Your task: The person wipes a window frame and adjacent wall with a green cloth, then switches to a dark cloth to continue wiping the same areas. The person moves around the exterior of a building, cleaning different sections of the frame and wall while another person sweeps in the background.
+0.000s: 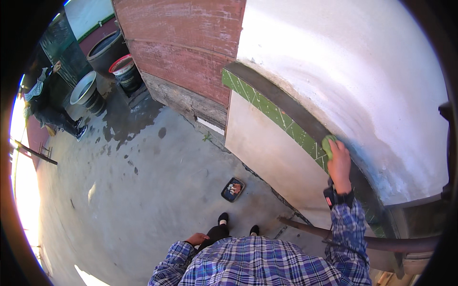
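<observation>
My right hand (339,165) is shut on a green cloth (327,146), pressing it to the dark top of a wall ledge (286,97). Green speckled tiles (269,107) face the ledge's front edge, above a pale lower wall (264,139). Just beyond the cloth, the white wall (332,60) has a bluish-grey stain low down. Down beside my thigh hangs my left hand (198,238); its fingers are partly hidden, and nothing shows in it.
A small black tray (233,189) with scraps lies on the concrete floor (143,200) ahead of my feet. A brown pole (307,228) runs by my right side. A weathered reddish door (182,39) meets the ledge. Basins (84,88), a large vat (107,50) and a person (53,100) stand far left.
</observation>
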